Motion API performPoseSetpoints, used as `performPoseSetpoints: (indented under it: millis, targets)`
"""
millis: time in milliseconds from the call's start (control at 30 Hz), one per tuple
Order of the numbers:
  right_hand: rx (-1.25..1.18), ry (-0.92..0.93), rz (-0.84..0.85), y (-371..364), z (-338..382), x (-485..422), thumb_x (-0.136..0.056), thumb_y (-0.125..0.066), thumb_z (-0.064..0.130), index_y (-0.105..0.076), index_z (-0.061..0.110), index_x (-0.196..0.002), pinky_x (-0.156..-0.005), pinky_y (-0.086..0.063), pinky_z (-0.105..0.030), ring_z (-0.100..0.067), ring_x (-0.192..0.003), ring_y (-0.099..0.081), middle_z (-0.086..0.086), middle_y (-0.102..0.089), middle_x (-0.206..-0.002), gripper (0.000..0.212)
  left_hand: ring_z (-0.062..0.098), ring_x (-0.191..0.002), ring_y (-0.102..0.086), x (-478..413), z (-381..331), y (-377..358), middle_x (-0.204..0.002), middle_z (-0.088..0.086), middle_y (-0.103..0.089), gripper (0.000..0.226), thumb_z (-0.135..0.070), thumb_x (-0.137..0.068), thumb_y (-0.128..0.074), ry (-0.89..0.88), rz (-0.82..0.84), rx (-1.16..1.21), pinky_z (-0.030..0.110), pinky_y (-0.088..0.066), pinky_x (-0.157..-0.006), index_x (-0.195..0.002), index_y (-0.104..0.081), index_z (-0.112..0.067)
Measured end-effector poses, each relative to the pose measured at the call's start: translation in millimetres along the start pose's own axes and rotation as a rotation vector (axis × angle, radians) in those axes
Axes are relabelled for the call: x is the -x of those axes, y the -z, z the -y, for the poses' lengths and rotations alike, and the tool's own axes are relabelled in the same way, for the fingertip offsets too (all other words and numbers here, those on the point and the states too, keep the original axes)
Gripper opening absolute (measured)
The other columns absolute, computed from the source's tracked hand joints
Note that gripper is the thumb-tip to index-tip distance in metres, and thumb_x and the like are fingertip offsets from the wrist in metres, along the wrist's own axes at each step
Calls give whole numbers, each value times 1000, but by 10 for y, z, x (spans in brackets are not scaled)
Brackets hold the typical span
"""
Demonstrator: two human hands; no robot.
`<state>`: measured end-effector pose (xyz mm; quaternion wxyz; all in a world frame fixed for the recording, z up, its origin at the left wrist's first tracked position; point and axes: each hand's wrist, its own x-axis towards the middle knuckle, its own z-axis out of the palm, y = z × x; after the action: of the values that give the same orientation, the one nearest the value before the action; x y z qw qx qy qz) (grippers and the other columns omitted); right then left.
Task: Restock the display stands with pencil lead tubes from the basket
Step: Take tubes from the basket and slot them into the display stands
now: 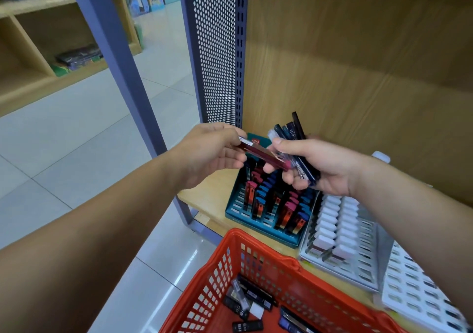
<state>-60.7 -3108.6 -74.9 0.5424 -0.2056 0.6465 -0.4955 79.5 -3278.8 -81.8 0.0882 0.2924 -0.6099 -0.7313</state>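
Fingers of my left hand pinch slim dark-red plastic lead tube, far end against fanned dark tubes clenched in my right hand, above teal slotted display stand. Risk I see: pulling loosens fan, tubes spill.

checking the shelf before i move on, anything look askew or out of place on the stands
Mostly tidy. At the front of the grey stand, one white-capped tube seems to lean off its row; blur prevents certainty.

Wooden shelving, pale tiled floor
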Motion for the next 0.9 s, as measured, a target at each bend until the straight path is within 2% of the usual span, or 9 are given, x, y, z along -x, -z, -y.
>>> performPoseSetpoints:
  millis: [233, 433, 533, 567, 633, 700, 767, 833, 900]
  targets:
    - [-18, 9, -6, 22, 10, -2, -102, -58, 33, -58, 10, -102, -36, -26, -18, -11, -45, -45, -16, -70, -90, 23, 22, -69, -71, 32, 19, 113, -70, 13, -70, 23, 14, -92, -52, 17, -63, -35, 30, -62, -65, -102, -63, -5]
    - [117, 36, -23, -126, 84, 108, -97, -67, 28, -63, 11, -91, -44, -19, -20, -6, -40, -35, 3, -63, -64, 19, 27, -78, -74, 210, -29, 179, -81, 21, -72, 21, 15, -85, -69, -46, -20, -124, 31, -64, -72, -92, -62, -3]
    - [158, 101, -124, -219, 85, 93, -90, -78, 18, -64, 7, -92, -40, -21, -21, -9, -42, -36, -5, -62, -69, 18, 25, -81, -72, 374, -32, 168, -89, 24, -74, 28, -4, -83, -84, -76, 50, -387, 37, -64, -81, -98, -64, 7]
    - [159, 124, -134, -263, 88, 102, -87, -80, 15, -64, 7, -92, -40, -22, -22, -10, -44, -37, -9, -62, -75, 19, 20, -77, -71, 418, -32, 157, -85, 21, -75, 34, -14, -82, -87, -88, 60, -497, 35, -64, -77, -97, -64, 7]
    - [176, 164, -129, -337, 93, 113, -85, -82, 12, -61, 12, -88, -42, -23, -22, -11, -45, -37, -6, -64, -68, 21, 7, -67, -68, 537, -58, 99, -71, 3, -75, 37, -25, -83, -87, -125, 60, -675, 28, -56, -60, -94, -63, 0]
    - [201, 193, -142, -380, 107, 142, -84, -83, 12, -59, 15, -94, -43, -23, -23, -12, -45, -37, 0, -62, -58, 26, 8, -73, -75, 638, -72, 35, -77, 0, -78, 35, -22, -86, -85, -98, 79, -695, 28, -57, -60, -102, -58, -7]
    - [205, 207, -154, -381, 109, 154, -83, -85, 17, -61, 14, -103, -43, -26, -22, -12, -46, -38, -3, -70, -66, 32, 17, -82, -79, 724, -54, -11, -86, 4, -80, 42, -20, -86, -85, -53, 110, -660, 34, -62, -68, -117, -56, -16]
    - [235, 196, -169, -356, 90, 146, -86, -83, 25, -61, 13, -105, -43, -28, -22, -12, -46, -41, -6, -73, -76, 32, 19, -82, -79, 777, -6, -35, -92, 3, -78, 50, -19, -85, -85, -35, 115, -662, 32, -62, -66, -128, -59, -23]
    - [230, 166, -192, -314, 31, 124, -93, -76, 32, -60, 11, -104, -43, -28, -22, -12, -46, -41, -6, -69, -73, 28, 20, -80, -79, 803, 71, -66, -96, 5, -76, 41, -18, -85, -85, -14, 72, -642, 32, -63, -63, -120, -64, -20]
